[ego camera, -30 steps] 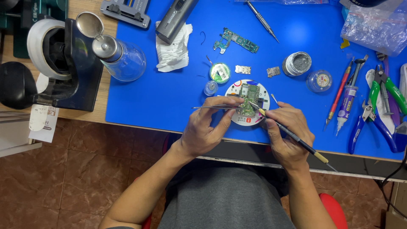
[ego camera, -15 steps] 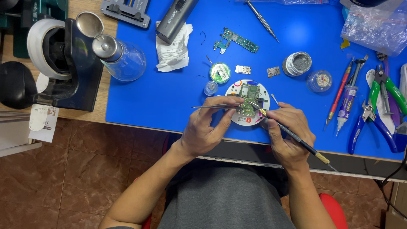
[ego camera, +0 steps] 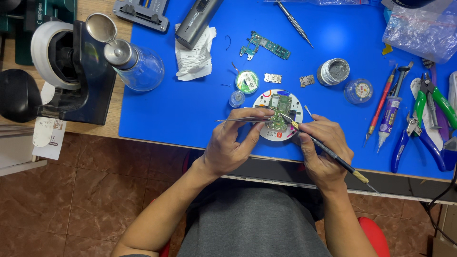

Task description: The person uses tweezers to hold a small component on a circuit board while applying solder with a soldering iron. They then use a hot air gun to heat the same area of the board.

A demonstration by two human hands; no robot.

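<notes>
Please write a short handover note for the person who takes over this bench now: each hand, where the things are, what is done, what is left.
Left hand: grip shut on metal tweezers, tips at the green circuit board.
Right hand: grip shut on a thin soldering iron, tip on the same board.
The board lies on a round white pad on the blue mat.
A second circuit board lies farther back; a grey tin stands to the right.
Done: board placed, both tools on it.
Left: the joint itself is too small to judge; check it.
</notes>
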